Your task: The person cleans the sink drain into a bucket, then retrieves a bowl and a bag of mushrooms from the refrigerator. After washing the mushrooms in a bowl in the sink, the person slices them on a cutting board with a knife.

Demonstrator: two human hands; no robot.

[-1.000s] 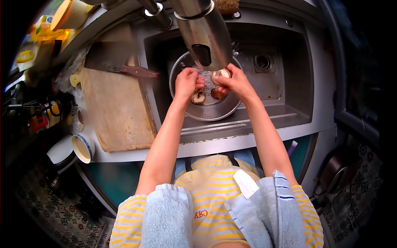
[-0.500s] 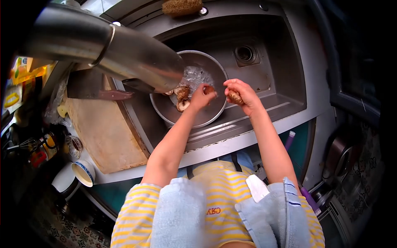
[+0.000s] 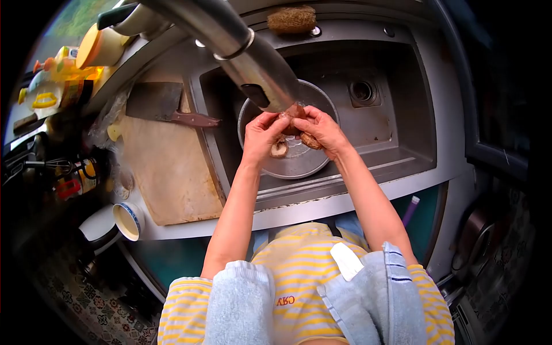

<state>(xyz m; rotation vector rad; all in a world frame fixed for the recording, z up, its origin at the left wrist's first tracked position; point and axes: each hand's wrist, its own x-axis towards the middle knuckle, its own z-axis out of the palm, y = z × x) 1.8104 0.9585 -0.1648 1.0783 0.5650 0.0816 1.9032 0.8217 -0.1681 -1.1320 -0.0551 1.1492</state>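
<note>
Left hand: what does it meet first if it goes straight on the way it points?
The brown mushroom at the left hand's fingertips. Past that, probably the right hand; the faucet head looks near that line too, but depth is unclear.

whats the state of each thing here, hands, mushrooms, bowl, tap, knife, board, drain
left hand: fingers closed on the brown mushroom
right hand: closed on it too
brown mushroom: held between both hands
pale mushroom: in the bowl, pale side showing
bowl: in the sink, wet inside
tap: spout over the bowl, seemingly running
knife: flat on the board
board: beside the sink
drain: uncovered
</note>
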